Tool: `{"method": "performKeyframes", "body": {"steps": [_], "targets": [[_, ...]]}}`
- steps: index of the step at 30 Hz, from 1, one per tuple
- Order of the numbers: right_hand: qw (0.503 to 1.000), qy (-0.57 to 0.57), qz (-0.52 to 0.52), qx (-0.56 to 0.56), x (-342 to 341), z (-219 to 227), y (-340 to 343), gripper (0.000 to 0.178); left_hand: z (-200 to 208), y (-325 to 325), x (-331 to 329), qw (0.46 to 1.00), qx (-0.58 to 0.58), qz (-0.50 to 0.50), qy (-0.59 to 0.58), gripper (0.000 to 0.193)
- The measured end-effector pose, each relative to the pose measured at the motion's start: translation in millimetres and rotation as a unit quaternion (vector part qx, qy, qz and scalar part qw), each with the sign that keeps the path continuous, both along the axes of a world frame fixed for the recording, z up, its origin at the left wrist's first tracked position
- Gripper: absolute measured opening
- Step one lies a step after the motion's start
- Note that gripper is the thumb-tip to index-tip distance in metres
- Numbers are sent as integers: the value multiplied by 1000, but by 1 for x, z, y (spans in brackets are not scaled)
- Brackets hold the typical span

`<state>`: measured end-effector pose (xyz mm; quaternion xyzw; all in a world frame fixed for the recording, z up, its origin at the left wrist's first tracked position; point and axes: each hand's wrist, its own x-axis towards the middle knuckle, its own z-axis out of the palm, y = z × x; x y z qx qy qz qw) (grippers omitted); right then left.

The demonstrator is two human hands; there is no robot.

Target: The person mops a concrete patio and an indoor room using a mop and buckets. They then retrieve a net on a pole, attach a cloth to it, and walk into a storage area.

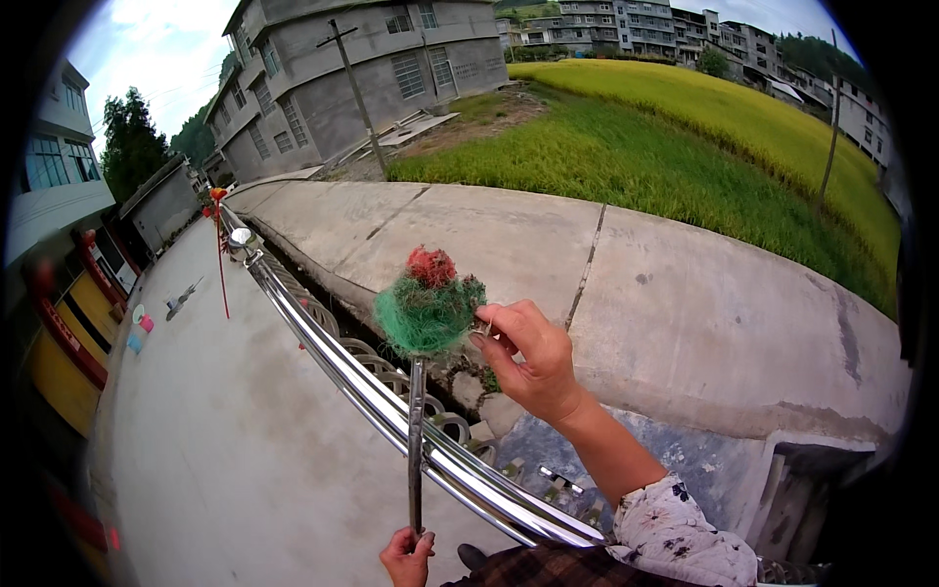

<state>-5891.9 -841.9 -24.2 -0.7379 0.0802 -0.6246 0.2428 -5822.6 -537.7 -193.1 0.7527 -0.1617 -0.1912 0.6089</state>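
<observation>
Pole (416,445) with a shaggy fibre head, held in front of me on the near side of the shiny metal railing (494,481), crossing it in my view.

Grip: left hand (407,556) closed on the pole's lower end, thumb against the shaft. Right hand (538,362) at the right edge of the head; thumb and forefinger nearly together, pinching what looks like a wisp (481,327). Whether it is loose or joined to the mass, I cannot tell.

Progress: the head is a full bundle, a green tangle (423,318) with a red tuft (431,266) above, dark debris caught in both. My judgement: hand-picking at the fibres is partway at best, since much debris remains lodged in them. No cleared portion is evident; the far side of the head is hidden.

Orientation: long axis close to straight up the view, from my left fist at the lower edge to the head near the middle. Fibre end points away from me, red tuft outermost. True slope unclear from this angle.
</observation>
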Motion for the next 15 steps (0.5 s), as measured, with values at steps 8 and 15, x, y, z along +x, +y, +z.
{"method": "performKeyframes", "body": {"steps": [8,15], "targets": [[993,-46,-93,60,-8,8,-29,13,-1,0,-4,1000,-9,10,-3,14],[944,-9,186,273,-6,21,-50,11,2,1,0,1000,-6,5,-8,15]]}}
